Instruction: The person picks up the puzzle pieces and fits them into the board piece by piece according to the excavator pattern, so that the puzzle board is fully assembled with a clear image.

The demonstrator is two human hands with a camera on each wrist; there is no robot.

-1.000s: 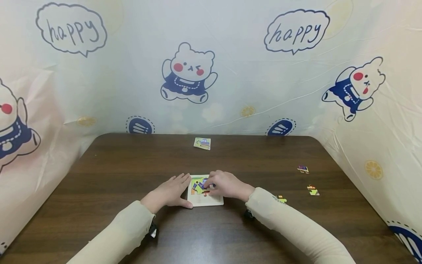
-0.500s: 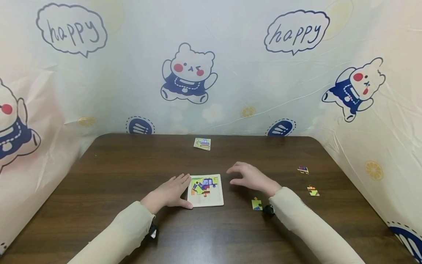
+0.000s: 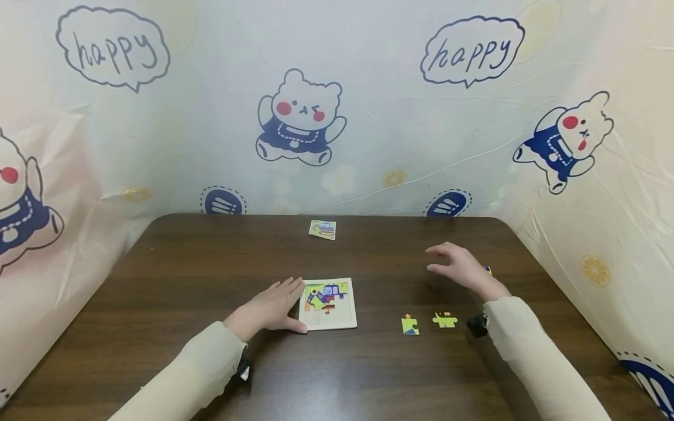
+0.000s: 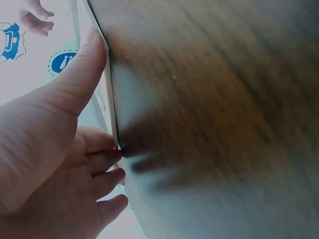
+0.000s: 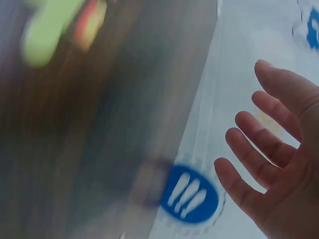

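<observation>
A white jigsaw tray [image 3: 339,320] lies on the dark wood table, its upper part filled with joined pieces picturing a blue digger [image 3: 327,293]. Flat along the tray's left side rests my left hand [image 3: 270,307], thumb at the near corner; the left wrist view shows its thumb [image 4: 89,64] against the rim. My right hand [image 3: 462,270] hovers over the table's right side, holding nothing, its fingers loosely spread in the right wrist view. Below it lie two green jigsaw pieces [image 3: 410,325], and another piece [image 3: 488,270] peeks out behind the hand.
A small picture card [image 3: 322,230] lies near the table's far edge. Behind the table [image 3: 231,251] hangs a pale cloth [image 3: 379,128] printed with bears. A green piece [image 5: 47,35] appears blurred in the right wrist view.
My right hand has left the tray and moved right across the table, uncovering the digger picture and two green pieces, now covering others at right. My left hand stays put.
</observation>
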